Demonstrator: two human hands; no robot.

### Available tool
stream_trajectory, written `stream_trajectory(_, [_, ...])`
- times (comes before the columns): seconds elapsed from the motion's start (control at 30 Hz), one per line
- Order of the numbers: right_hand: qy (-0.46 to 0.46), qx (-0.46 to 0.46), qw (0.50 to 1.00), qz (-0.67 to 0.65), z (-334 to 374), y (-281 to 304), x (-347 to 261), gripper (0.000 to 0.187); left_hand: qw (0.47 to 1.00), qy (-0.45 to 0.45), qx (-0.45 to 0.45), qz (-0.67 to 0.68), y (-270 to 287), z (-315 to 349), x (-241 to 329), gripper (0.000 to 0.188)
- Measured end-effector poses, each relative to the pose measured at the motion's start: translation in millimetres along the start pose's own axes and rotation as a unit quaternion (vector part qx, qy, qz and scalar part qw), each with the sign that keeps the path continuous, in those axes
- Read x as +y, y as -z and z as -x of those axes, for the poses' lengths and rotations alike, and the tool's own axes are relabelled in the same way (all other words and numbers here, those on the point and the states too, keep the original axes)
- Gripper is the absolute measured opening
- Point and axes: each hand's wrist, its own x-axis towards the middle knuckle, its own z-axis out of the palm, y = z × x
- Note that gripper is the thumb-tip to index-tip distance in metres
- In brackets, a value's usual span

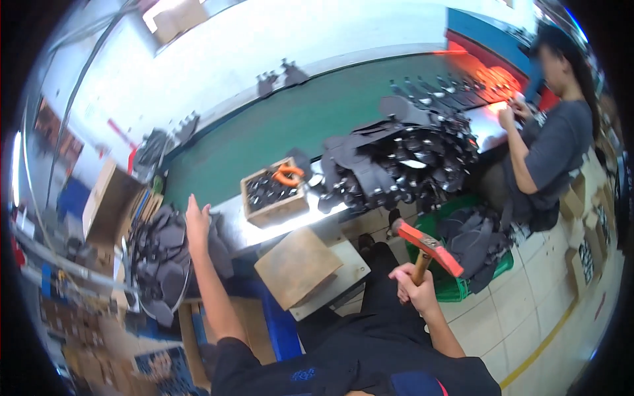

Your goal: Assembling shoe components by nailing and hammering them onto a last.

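My right hand [418,290] is wrapped round the wooden handle of a hammer [432,249] with a red head, held raised in front of me. To the left, my left hand [197,224] is stretched out with fingers straight and nothing visible in it. It is beside a heap of dark grey flat pieces [158,254]. Between my hands lies a brown square block [299,266] on a pale stand [351,269]. Beyond the block, a wooden box [280,215] holds small dark and shiny parts, with orange-handled pliers [288,175] on top.
A large pile of dark pieces with shiny parts [409,155] covers the bench edge beside a green conveyor belt [264,125]. A green basket [498,267] of dark pieces stands on the floor at right. Another person [561,132] sits beyond it. Cardboard boxes [584,257] line the far right.
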Motion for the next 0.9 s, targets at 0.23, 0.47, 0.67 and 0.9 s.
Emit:
stream_trajectory(0.23, [-0.016, 0.193, 0.977, -0.085, 41, 51, 25, 0.033, 0.907, -0.305, -0.079, 0.278, -63, -3, 335, 0.037])
stream_trajectory(0.47, [0.016, 0.216, 0.974, -0.064, 54, 53, 24, 0.027, 0.904, -0.359, -0.114, 0.203, -164, -17, 550, 0.046])
stream_trajectory(0.67, [0.032, 0.27, 0.962, 0.02, 77, 66, 46, 0.028, 0.902, -0.356, -0.153, 0.191, -198, -7, 583, 0.035])
stream_trajectory(0.9, [0.043, 0.293, 0.95, 0.101, 88, 84, 45, 0.03, 0.731, -0.107, -0.147, 0.657, -136, -50, 568, 0.042])
